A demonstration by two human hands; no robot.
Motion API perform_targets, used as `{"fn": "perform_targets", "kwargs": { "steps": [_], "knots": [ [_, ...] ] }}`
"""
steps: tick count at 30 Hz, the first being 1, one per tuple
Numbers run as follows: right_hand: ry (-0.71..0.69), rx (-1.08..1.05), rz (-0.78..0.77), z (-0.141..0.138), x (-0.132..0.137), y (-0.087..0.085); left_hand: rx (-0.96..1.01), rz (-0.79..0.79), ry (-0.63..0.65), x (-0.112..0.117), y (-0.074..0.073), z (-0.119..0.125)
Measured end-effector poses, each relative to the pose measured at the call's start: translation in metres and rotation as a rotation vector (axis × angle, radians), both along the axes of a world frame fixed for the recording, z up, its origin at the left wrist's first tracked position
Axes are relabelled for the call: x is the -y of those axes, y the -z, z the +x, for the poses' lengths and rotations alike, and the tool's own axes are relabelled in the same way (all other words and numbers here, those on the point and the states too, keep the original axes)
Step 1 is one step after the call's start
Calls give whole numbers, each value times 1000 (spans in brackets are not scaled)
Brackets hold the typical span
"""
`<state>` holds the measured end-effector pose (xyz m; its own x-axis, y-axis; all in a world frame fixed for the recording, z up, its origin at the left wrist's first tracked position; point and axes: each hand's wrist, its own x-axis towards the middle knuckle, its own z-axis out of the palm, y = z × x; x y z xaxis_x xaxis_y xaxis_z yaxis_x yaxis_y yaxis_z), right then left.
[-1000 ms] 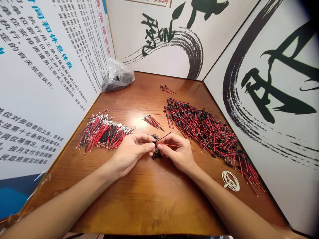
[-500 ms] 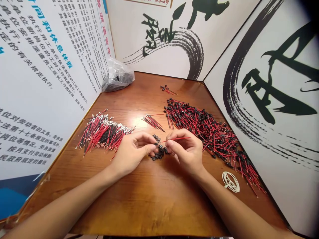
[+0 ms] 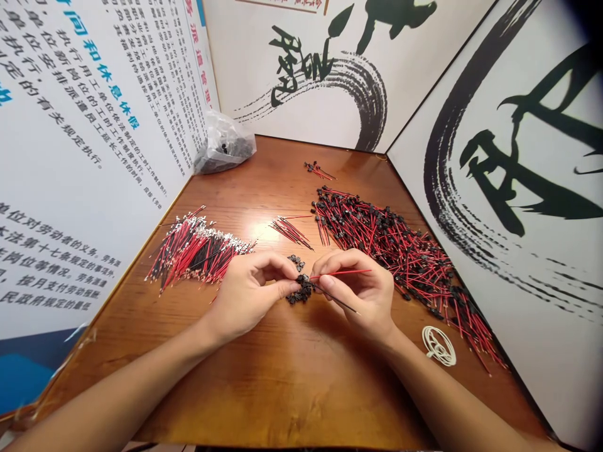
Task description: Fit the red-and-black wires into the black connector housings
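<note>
Over a small pile of black plastic connector housings (image 3: 298, 297), my two hands almost meet. My left hand (image 3: 247, 295) is closed, thumb and forefinger pinching a small black connector housing (image 3: 303, 280). My right hand (image 3: 362, 292) is closed in a pinch at the other side of that housing, on thin wires. A red wire (image 3: 348, 272) runs from the housing across its fingers. A black wire (image 3: 340, 302) slants down to the right past its thumb, with a bare tip. How deep the wire ends sit in the housing is too small to tell.
Loose red and black wires with white ends (image 3: 198, 251) lie left. A few wires (image 3: 291, 232) lie ahead. At right spreads a large heap of wires with black connectors (image 3: 381, 232), near a pale coiled cord (image 3: 439, 346). A clear plastic bag (image 3: 226, 147) stands far left.
My left fingertips have closed on the housing and my right hand has shifted slightly right. The black wire now shows below the red one, whose visible length has swung lower.
</note>
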<state>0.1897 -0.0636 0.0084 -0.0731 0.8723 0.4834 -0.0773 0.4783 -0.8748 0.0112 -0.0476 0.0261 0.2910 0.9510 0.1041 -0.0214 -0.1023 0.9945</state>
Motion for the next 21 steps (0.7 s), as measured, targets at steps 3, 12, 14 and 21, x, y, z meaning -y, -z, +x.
{"fn": "perform_targets", "kwargs": {
  "steps": [3, 12, 14, 21],
  "knots": [
    [22, 24, 32, 0, 0, -2, 21, -47, 10, 0, 0, 0],
    [-10, 10, 54, 0, 1, -4, 18, -108, 20, -1, -2, 0],
    [-1, 21, 52, 0, 1, -3, 13, -101, 26, -1, -3, 0],
    [60, 111, 119, 1, 0, 0, 5, -83, 7, -1, -3, 1]
  ]
}}
